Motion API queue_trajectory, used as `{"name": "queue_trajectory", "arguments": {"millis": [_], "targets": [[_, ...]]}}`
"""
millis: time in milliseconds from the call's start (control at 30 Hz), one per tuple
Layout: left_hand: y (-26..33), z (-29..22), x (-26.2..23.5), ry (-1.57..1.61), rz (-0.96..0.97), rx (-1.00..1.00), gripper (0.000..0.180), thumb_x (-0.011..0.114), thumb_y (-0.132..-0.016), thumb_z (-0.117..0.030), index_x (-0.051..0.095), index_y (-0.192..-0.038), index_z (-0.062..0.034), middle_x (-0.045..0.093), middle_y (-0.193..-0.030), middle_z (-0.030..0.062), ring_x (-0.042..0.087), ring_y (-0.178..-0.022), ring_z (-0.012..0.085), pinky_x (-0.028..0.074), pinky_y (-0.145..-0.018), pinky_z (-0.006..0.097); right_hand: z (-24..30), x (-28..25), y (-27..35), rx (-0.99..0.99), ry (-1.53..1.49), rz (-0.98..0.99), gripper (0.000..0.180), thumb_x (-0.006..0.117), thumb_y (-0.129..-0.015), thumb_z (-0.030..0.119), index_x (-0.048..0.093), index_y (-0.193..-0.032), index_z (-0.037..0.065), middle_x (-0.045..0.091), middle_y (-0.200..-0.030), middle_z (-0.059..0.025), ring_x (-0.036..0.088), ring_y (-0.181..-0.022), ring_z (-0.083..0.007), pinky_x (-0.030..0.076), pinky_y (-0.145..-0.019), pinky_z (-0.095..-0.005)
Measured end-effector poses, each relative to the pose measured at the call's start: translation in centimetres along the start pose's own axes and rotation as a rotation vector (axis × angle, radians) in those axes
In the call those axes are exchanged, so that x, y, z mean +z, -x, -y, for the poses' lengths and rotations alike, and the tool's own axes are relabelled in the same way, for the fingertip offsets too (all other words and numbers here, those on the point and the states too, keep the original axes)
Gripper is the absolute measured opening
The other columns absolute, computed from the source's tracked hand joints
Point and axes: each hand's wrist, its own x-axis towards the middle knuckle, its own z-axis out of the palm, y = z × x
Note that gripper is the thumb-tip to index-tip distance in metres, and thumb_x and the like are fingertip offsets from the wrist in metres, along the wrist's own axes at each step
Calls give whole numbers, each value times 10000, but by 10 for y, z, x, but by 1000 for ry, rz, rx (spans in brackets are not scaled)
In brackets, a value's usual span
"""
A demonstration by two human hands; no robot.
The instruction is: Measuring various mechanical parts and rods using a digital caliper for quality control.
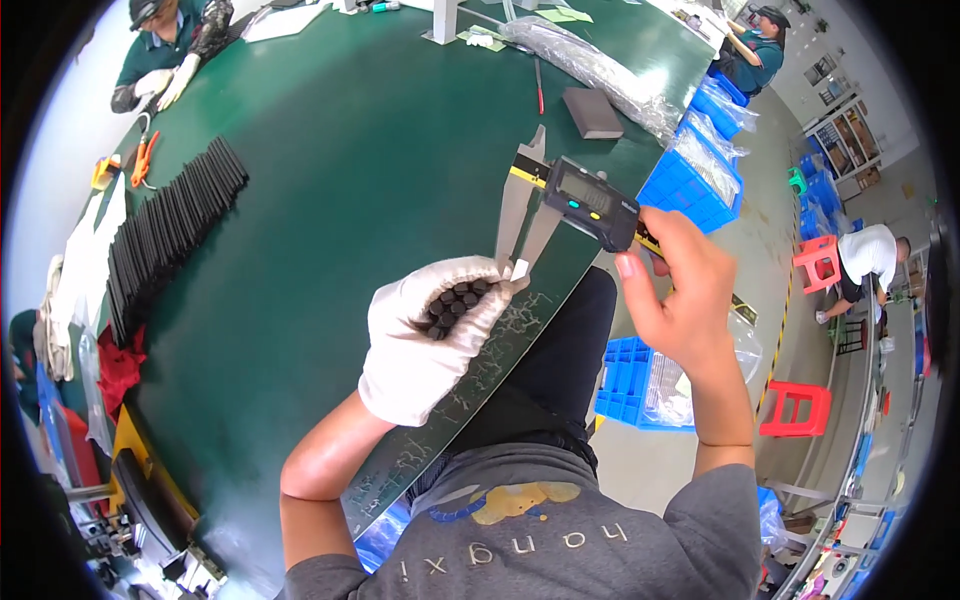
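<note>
My left hand (415, 350), in a white glove, is closed around a bundle of black rods (460, 305) whose dark ends face up. At its fingertips, a small white piece (519, 270) shows by the tips of the caliper jaws; I cannot tell whether the jaws touch it. My bare right hand (685, 285) grips a digital caliper (590, 203) by its body and beam, with the thumb below. The jaws are slightly apart and point down toward the gloved fingers. The caliper's screen faces up, its figures too small to read.
Many black rods (175, 235) lie in a long row on the green table (320, 190). Farther back are a dark box (592, 113), a red pen (540, 88) and bagged material (600, 75). Blue crates (690, 185) stand beyond the right edge. A co-worker (170, 60) sits at the far left.
</note>
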Motion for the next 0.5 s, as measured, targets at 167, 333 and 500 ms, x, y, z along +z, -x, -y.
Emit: {"name": "queue_trajectory", "arguments": {"millis": [167, 333, 500], "targets": [[1, -1, 1, -1, -108, -38, 165, 688, -762, 39, 648, -919, 10, 680, -853, 73, 644, -778, 107, 524, -719, 228, 9, 2, 3, 54, -33, 66, 292, 698, -729, 166, 580, -952, 18, 601, -741, -60, 559, -529, -163, 420, -462, -259], [3, -4, 2, -93, -188, -36, 163, 731, -732, 7, 665, -880, 2, 684, -822, 71, 641, -737, 99, 523, -697, 226, 11, 8, 4, 95, -115, 38, 279, 721, -733, 183, 589, -923, 26, 607, -739, -59, 550, -510, -151, 422, -456, -243], [4, 2, 4, -108, -242, -9, 169, 738, -722, 9, 670, -876, -10, 683, -815, 65, 633, -725, 90, 517, -682, 221, 15, 7, 2, 86, -67, 49, 294, 740, -719, 208, 594, -900, 29, 606, -722, -63, 539, -494, -154, 417, -451, -247]]}}
